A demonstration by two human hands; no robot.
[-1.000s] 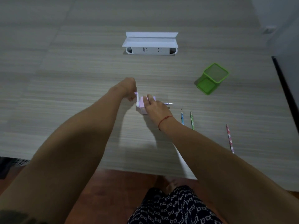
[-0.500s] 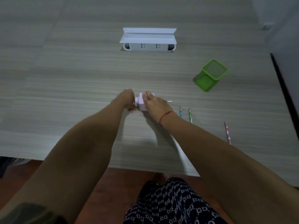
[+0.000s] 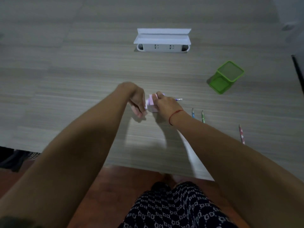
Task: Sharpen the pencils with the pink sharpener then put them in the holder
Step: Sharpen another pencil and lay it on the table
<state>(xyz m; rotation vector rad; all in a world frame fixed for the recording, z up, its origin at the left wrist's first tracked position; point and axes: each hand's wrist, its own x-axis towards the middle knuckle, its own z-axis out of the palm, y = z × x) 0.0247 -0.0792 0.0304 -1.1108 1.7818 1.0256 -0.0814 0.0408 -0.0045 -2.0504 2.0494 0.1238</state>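
A pink sharpener [image 3: 152, 104] stands on the table in the middle. My right hand [image 3: 166, 104] presses down on its top and right side. A pencil [image 3: 178, 99] sticks out of the sharpener to the right, past my right hand. My left hand [image 3: 137, 101] is at the sharpener's left end, fingers closed on its crank handle. A green mesh holder [image 3: 226, 76] stands to the right, farther back. A blue pencil [image 3: 193, 113], a green pencil [image 3: 203, 116] and a pink pencil [image 3: 241, 134] lie on the table to the right.
A white box [image 3: 162, 40] with sockets and an open lid sits at the back of the wooden table [image 3: 82, 79]. The table's front edge runs just before my lap. A dark edge [image 3: 297, 71] borders the far right.
My left hand has swung around at the sharpener's left end, from up beside it to lower and nearer me. The right hand has stayed on the sharpener.
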